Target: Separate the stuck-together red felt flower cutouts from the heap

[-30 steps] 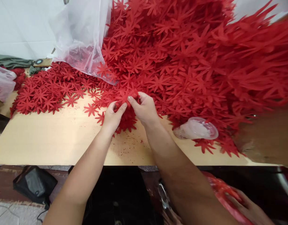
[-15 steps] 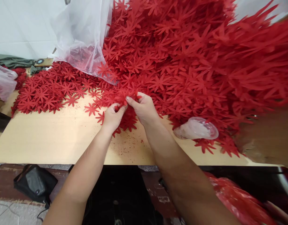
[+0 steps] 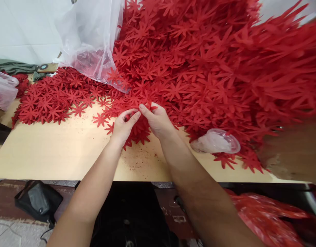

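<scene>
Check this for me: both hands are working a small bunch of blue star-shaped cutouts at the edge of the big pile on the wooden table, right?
Not quite: the star-shaped cutouts are red, not blue. The head view shows the left hand and right hand working that small bunch at the edge of the big pile on the wooden table.

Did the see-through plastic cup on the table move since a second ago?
No. The plastic cup lies on its side at the same spot by the table's front edge, beside the red flower pile.
</scene>
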Motion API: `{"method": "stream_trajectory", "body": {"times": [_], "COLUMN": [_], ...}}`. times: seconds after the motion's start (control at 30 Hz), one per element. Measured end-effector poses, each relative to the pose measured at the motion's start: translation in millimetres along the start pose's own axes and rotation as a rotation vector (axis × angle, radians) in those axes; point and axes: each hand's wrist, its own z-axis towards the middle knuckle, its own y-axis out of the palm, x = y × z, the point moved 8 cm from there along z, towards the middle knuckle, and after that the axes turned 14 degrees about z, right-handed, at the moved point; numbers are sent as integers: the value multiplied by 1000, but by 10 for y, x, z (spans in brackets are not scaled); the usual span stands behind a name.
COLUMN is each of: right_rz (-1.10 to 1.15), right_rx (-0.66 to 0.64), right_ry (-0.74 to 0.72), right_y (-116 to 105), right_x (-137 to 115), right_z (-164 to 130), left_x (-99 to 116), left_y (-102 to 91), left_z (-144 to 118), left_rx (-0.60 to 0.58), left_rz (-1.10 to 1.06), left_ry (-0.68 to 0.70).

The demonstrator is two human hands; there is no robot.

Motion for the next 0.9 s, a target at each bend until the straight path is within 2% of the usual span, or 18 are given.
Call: {"method": "stream_trajectory", "body": {"times": [0.13, 0.27, 0.4, 0.57, 0.63, 0.77, 0.9], "right_rz": [65, 68, 7, -36, -70, -176, -204], "right_rx": [-109, -120, -46, 163, 119, -93, -172], "right_ry": [110, 104, 96, 68, 45, -20, 75], "right_y": [45, 19, -45, -331, -341, -124, 75], "right_x": [79, 18, 43, 97, 52, -119, -94], "right_z": [-55, -67, -25, 74, 100, 66, 4], "left_x": [-70, -49, 4, 55, 73, 118, 177], "left_y": [-102, -114, -116, -218, -213, -146, -115], "left_z": [15, 9, 8, 36, 43, 25, 0], "left_rx": [94, 105, 123, 209, 192, 139, 138], "left_rz": [-58, -38, 15, 0, 28, 193, 343], "left_ry": [-61, -37, 21, 80, 98, 124, 161]}}
